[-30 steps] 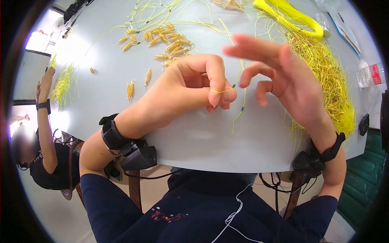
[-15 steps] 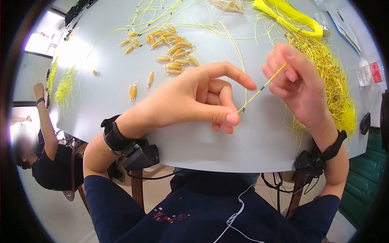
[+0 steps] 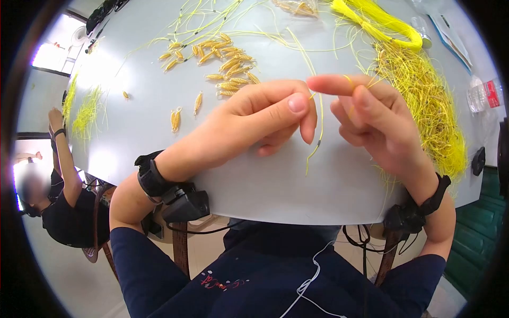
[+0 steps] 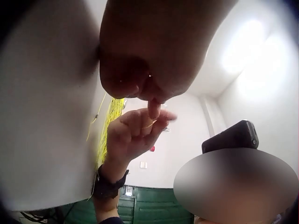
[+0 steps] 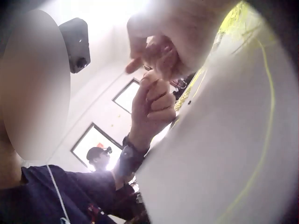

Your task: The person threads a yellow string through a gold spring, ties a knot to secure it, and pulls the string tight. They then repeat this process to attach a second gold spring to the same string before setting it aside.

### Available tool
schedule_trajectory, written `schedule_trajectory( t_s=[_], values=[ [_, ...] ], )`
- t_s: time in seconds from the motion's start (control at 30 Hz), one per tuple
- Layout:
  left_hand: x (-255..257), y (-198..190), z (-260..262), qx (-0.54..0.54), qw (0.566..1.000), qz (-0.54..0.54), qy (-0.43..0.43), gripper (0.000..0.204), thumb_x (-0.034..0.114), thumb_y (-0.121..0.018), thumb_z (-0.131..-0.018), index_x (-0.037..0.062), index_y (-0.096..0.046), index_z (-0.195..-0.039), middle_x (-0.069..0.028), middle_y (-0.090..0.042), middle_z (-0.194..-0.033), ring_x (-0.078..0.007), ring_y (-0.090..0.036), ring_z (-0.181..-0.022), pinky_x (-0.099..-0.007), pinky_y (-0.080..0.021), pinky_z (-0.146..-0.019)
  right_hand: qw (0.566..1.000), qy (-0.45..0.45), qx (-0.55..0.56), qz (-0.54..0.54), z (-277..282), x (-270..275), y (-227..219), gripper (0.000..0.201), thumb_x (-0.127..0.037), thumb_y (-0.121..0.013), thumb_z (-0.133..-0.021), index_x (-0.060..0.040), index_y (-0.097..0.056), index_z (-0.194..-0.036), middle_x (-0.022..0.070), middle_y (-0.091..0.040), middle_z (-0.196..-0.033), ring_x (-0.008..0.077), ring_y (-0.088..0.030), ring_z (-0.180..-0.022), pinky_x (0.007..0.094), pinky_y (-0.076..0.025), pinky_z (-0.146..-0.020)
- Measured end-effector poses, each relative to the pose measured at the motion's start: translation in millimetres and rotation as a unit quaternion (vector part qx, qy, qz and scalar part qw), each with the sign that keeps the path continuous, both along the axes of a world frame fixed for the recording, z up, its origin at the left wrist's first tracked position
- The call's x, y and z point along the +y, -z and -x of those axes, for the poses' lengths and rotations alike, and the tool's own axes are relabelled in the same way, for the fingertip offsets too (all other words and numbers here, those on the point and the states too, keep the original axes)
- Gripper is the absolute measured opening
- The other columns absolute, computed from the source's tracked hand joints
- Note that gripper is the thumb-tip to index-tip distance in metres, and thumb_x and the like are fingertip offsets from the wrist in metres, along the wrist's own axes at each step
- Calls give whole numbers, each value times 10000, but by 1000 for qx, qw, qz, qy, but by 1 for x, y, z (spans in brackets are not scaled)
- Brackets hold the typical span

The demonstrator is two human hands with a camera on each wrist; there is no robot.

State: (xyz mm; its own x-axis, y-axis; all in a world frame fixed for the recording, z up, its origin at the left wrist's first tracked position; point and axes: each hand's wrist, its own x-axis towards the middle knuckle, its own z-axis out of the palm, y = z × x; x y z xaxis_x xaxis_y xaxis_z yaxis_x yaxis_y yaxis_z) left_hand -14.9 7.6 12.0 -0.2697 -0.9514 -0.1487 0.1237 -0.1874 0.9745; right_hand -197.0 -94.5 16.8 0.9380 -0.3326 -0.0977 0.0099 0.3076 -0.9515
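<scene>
From my end, over the near half of the tabletop (image 3: 254, 196), the left hand (image 3: 260, 116) pinches a short yellow line (image 3: 312, 97), thumb against index finger. The line loops round the right hand's (image 3: 387, 119) straight index finger; the thumb stands apart from it, and I can't tell whether the curled fingers clamp the line. I judge that slack could slide the loop off, or a sideways pull could snag the loose strand (image 3: 321, 124) just beside.
</scene>
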Motion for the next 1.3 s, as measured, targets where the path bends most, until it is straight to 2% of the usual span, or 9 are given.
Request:
schedule_trajectory(
  t_s=[0.13,0.23,0.4,0.67,0.77,0.87,0.93,1.2,1.3],
  values=[
    [0,1,3,-7,998,-20,-57,363,324,-375,-945,42,-512,-763,49,-338,-528,-39,-317,-450,-187,-306,-440,981,77,24,176,-2,4,1,226,-158,-542,-855,-10,-608,-1012,-70,-340,-562,15,-283,-504,174,-210,-454],
    [1,-5,7,-61,996,-46,-55,378,326,-391,-940,37,-530,-740,46,-362,-501,-36,-355,-447,-181,-312,-448,919,117,58,373,-2,5,1,239,-59,-604,-807,-50,-601,-1046,-82,-331,-593,2,-270,-520,168,-201,-462],
    [2,-6,11,-120,993,3,-22,378,311,-424,-928,44,-535,-685,30,-445,-532,-26,-398,-454,-180,-304,-433,940,67,75,327,-2,3,6,87,-66,-619,-785,-33,-560,-841,-68,-304,-562,17,-257,-501,195,-195,-446],
    [-1,-13,5,-102,992,-21,65,338,302,-464,-907,61,-500,-674,19,-491,-576,-19,-413,-459,-166,-294,-424,972,23,74,220,0,12,-3,199,-77,-575,-772,-55,-403,-674,-66,-303,-555,1,-253,-499,191,-194,-445],
    [-2,-16,9,-86,994,-23,57,341,298,-467,-896,69,-477,-643,17,-463,-555,-26,-390,-448,-166,-278,-414,983,32,44,173,3,10,0,217,-69,-570,-765,-63,-382,-656,-76,-308,-573,-10,-260,-506,182,-193,-442],
    [-2,-12,3,-94,995,23,-21,352,296,-456,-885,81,-443,-607,19,-422,-532,-36,-360,-438,-169,-261,-409,962,89,38,255,6,1,0,213,-105,-554,-731,-88,-355,-656,-46,-291,-613,32,-273,-581,194,-205,-493],
    [-7,-13,-4,-121,991,55,-9,362,299,-443,-879,90,-415,-585,20,-399,-531,-42,-344,-441,-176,-256,-411,951,165,-40,258,4,-2,0,242,-67,-570,-732,-89,-357,-619,-89,-295,-582,-24,-246,-508,174,-178,-437],
    [-10,-1,-6,-134,988,80,-3,345,294,-419,-900,66,-495,-652,23,-446,-575,-35,-401,-483,-175,-296,-455,956,177,-14,231,3,-9,10,246,-89,-561,-737,-107,-348,-614,-91,-287,-564,-17,-244,-497,173,-167,-448],
    [-11,-3,-7,-128,990,64,-2,316,293,-408,-913,59,-526,-736,22,-477,-591,-34,-423,-494,-172,-308,-458,968,200,-20,148,0,-10,12,234,-120,-550,-767,-105,-367,-622,-70,-314,-559,10,-273,-494,179,-214,-468]
  ],
)
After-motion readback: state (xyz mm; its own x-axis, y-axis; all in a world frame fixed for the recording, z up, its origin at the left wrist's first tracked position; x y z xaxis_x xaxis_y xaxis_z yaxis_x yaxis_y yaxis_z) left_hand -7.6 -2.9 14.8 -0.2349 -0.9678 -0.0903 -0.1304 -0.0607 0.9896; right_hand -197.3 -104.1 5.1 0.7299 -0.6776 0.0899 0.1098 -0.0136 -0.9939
